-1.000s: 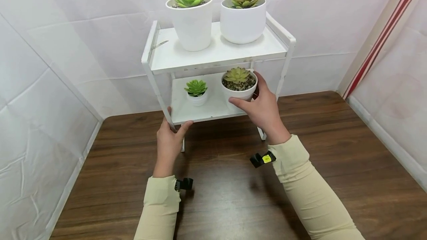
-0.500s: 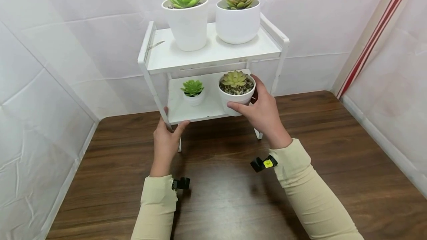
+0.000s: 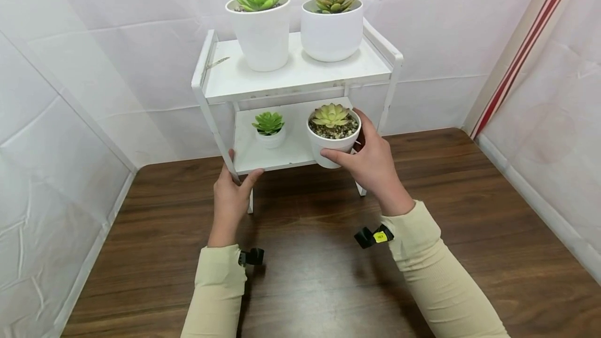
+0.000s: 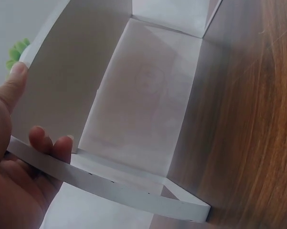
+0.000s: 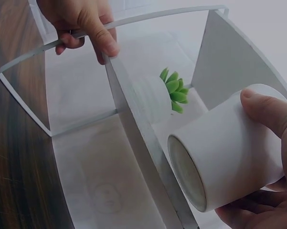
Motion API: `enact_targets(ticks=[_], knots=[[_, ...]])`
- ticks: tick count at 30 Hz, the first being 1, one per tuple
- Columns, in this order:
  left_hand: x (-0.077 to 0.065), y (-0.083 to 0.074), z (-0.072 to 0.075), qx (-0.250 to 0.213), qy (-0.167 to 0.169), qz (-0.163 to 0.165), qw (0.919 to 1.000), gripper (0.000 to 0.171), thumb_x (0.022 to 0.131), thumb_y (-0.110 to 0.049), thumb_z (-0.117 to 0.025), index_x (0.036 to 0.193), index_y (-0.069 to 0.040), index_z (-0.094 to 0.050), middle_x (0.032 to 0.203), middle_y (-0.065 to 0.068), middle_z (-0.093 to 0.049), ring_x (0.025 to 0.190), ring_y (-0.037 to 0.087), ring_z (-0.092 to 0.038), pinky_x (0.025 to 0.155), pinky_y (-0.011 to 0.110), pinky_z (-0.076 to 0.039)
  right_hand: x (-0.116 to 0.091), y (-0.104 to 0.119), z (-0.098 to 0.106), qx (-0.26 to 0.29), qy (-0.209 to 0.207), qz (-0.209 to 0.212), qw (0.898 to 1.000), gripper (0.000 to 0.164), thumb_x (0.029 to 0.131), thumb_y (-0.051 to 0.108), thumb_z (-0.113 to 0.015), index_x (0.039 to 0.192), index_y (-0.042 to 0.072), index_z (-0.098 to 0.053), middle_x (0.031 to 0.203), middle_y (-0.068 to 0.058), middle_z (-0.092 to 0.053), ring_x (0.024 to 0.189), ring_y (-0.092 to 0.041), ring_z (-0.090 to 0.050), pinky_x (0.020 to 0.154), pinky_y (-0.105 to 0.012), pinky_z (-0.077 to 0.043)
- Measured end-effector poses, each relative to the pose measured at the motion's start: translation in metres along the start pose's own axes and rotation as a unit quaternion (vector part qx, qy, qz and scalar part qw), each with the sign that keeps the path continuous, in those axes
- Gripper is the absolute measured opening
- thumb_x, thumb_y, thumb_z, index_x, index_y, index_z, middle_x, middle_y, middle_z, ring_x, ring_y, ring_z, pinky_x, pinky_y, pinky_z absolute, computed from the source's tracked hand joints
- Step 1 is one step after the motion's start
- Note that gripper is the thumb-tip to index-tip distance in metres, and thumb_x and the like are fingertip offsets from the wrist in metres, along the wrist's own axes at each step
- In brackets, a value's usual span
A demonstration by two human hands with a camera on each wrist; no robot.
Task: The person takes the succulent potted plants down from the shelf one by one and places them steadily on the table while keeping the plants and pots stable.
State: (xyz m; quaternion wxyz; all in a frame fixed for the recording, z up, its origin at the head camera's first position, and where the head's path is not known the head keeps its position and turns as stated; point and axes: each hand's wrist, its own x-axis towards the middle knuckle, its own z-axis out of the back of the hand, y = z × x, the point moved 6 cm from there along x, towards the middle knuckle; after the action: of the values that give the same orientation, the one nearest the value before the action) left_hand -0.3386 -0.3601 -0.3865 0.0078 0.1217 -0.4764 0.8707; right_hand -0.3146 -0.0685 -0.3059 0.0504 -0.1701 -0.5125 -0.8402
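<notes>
My right hand grips a white potted succulent, thumb on the front and fingers around its far right side. Its rosette is pale green above gravel. In the right wrist view the pot's bare underside shows, tilted out beyond the lower board's front edge. My left hand holds the white two-tier plant stand at its left front upright, thumb along the lower board's edge; the left wrist view shows fingers curled at the upright. A small potted succulent stands on the lower board's left half.
Two larger white pots stand on the top board: a tapered one with a bright green succulent and a rounded one with a reddish-green one. The stand rests on a dark wooden table, with white sheeting behind and beside it.
My right hand has drawn the potted succulent forward, from over the lower board to its front edge. My left hand keeps its hold on the stand. The head view has shifted slightly.
</notes>
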Motion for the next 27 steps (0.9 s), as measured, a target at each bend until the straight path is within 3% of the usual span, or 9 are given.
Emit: enact_targets(ticks=[3, 7, 9, 20, 27], knots=[[0.001, 0.001, 0.000, 0.001, 0.001, 0.000, 1.0000, 0.095, 0.083, -0.061, -0.064, 0.156, -0.022, -0.018, 0.124, 0.023, -0.061, 0.099, 0.033, -0.063, 0.091, 0.047, -0.048, -0.002, 0.001, 0.002, 0.007, 0.001, -0.002, 1.000, 0.100, 0.069, 0.043, -0.087, 0.151, 0.026, -0.032, 0.139, -0.008, -0.053, 0.125, -0.020, -0.054, 0.099, -0.039, -0.048], [0.002, 0.003, -0.001, 0.006, 0.002, -0.002, 1.0000, 0.094, 0.083, -0.061, -0.062, 0.157, -0.023, -0.017, 0.102, 0.019, -0.068, 0.087, 0.031, -0.066, 0.083, 0.044, -0.051, -0.005, 0.001, 0.004, 0.015, 0.006, -0.005, 1.000, 0.098, 0.069, 0.042, -0.087, 0.150, 0.027, -0.032, 0.139, -0.006, -0.053, 0.125, -0.019, -0.054, 0.100, -0.039, -0.048], [0.002, 0.003, 0.000, 0.009, 0.003, -0.003, 1.0000, 0.094, 0.083, -0.061, -0.062, 0.157, -0.024, -0.017, 0.099, 0.019, -0.069, 0.085, 0.030, -0.066, 0.081, 0.043, -0.051, -0.007, 0.002, 0.005, 0.017, 0.009, -0.004, 1.000, 0.097, 0.070, 0.042, -0.086, 0.150, 0.027, -0.033, 0.139, -0.006, -0.052, 0.125, -0.019, -0.054, 0.101, -0.039, -0.048], [0.001, 0.005, -0.001, -0.002, 0.016, 0.005, 0.9999, 0.095, 0.084, -0.061, -0.062, 0.157, -0.024, -0.014, 0.137, 0.022, -0.053, 0.104, 0.034, -0.063, 0.092, 0.047, -0.048, -0.013, 0.003, 0.010, 0.010, 0.012, 0.007, 1.000, 0.096, 0.069, 0.045, -0.086, 0.148, 0.030, -0.034, 0.139, -0.001, -0.052, 0.123, -0.016, -0.055, 0.098, -0.038, -0.049], [0.001, 0.004, -0.001, -0.007, 0.020, 0.005, 0.9998, 0.095, 0.084, -0.061, -0.061, 0.157, -0.024, -0.013, 0.130, 0.023, -0.056, 0.099, 0.034, -0.064, 0.088, 0.046, -0.050, -0.018, 0.001, 0.013, 0.023, 0.014, 0.015, 1.000, 0.095, 0.067, 0.042, -0.088, 0.147, 0.028, -0.037, 0.139, 0.001, -0.052, 0.123, -0.016, -0.055, 0.097, -0.039, -0.050]])
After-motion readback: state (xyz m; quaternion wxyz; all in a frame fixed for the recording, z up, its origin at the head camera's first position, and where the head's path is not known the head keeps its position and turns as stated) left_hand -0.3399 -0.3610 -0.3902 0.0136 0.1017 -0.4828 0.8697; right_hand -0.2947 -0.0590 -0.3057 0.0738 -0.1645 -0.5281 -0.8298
